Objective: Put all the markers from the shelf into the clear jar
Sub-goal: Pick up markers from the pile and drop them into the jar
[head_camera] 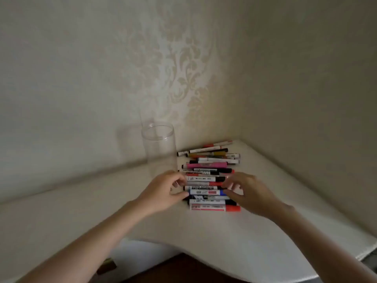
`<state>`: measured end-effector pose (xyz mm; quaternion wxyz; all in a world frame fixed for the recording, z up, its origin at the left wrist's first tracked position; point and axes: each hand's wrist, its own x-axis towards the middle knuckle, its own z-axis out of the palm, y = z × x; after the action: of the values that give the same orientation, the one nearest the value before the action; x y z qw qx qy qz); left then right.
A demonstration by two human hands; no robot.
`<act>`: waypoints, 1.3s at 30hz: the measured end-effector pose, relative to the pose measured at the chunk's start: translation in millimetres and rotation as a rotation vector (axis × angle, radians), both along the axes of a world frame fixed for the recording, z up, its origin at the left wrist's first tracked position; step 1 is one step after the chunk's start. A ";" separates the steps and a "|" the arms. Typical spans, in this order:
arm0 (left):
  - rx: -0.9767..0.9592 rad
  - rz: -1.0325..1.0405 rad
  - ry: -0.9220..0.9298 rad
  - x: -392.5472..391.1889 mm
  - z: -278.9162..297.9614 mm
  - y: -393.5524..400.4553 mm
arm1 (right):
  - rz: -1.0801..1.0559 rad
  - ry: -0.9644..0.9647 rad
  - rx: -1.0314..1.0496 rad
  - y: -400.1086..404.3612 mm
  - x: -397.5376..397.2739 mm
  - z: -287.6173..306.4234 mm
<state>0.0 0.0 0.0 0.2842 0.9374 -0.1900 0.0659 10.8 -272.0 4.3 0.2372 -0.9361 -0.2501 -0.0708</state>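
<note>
Markers (208, 180) lay crosswise, their ends flanked by left hand (163, 193) and right hand (247, 196), fingers curled (grasp unclear).

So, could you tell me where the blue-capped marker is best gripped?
Pinch the blue-capped marker by its two ends, left hand and right hand coming from either side. It lies flat, packed between neighbours, so only the ends are free.

Pink marker (207, 165), blue marker (206, 192) (red-capped ones too), damask-patterned wallpaper (173, 64).
</note>
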 end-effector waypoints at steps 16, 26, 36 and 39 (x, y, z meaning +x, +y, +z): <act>0.222 -0.057 -0.228 -11.2 -51.2 -74.3 | -0.055 -0.095 -0.155 -4.3 -17.7 -45.3; -0.378 0.216 0.042 -3.3 -20.1 -34.8 | -0.084 0.007 -0.123 -18.6 -22.6 -49.5; -0.666 0.242 -0.202 2.4 95.9 19.2 | -0.165 -0.044 0.285 -0.6 -8.4 54.0; -0.668 0.309 -0.350 22.2 140.3 45.5 | -0.188 -0.149 0.472 22.9 14.6 121.1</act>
<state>22.2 45.5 140.3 0.5234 0.7857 -0.0606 0.3243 25.3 -249.0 125.4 0.4223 -0.8661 -0.1553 -0.2176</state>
